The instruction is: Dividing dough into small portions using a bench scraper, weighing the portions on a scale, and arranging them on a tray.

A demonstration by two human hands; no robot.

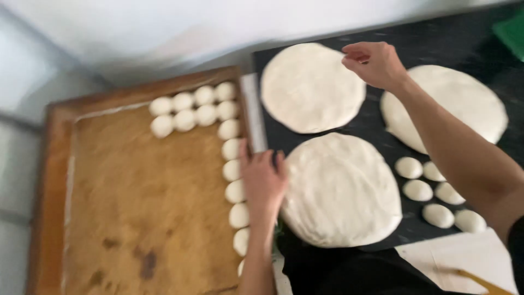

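wooden tray (136, 218) holds dough balls (188, 109) along its edges.

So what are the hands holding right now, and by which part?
The right hand pinches the far round flattened dough at its edge; the left hand holds nothing.

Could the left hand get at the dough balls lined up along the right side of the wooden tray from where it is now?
Probably yes. The left hand rests right beside the column of dough balls at the edge of the wooden tray, and nothing lies between them. The flattened dough round sits on its other side.
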